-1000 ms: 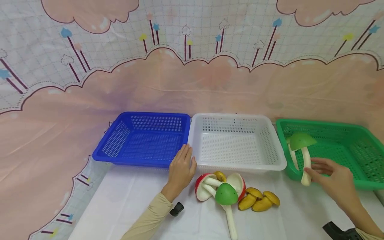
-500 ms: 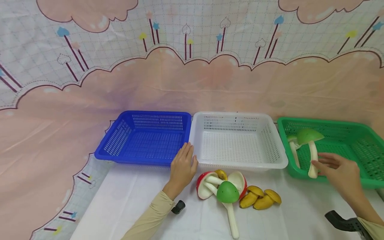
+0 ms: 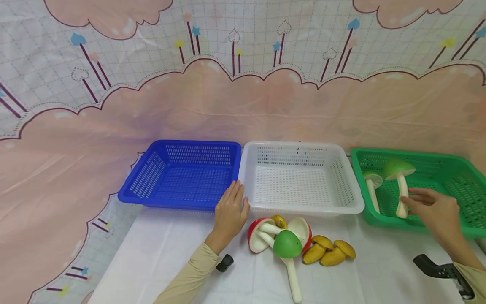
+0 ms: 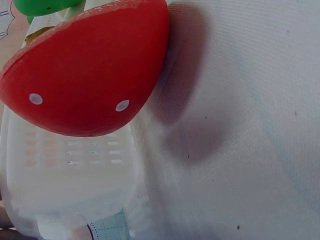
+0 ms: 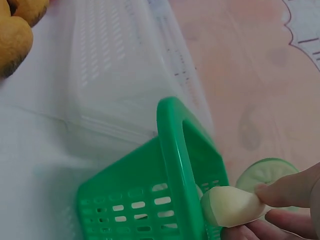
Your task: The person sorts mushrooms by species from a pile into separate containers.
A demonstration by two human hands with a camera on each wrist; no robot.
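My right hand (image 3: 436,209) pinches the white stem of a green-capped toy mushroom (image 3: 400,185) inside the green basket (image 3: 449,231). In the right wrist view thumb and fingers close on the stem's end (image 5: 232,206). Another green-capped mushroom (image 3: 372,188) leans at that basket's left wall. My left hand (image 3: 229,213) rests with straight fingers at the touching rims of the blue basket (image 3: 167,203) and the white basket (image 3: 303,207). Beside it on the cloth lie red-capped mushrooms (image 3: 255,240), a green-capped one (image 3: 287,244) on top, and several yellow-brown mushrooms (image 3: 334,256).
Three baskets stand in a row along the back of the white-clothed table (image 3: 144,253). A patterned curtain (image 3: 265,105) hangs close behind them. In the left wrist view a red cap (image 4: 95,70) fills much of the upper left.
The right hand has carried the green-capped mushroom rightward and inward over the green basket's front rim, away from the mushroom at the left wall. My left hand stays in place.
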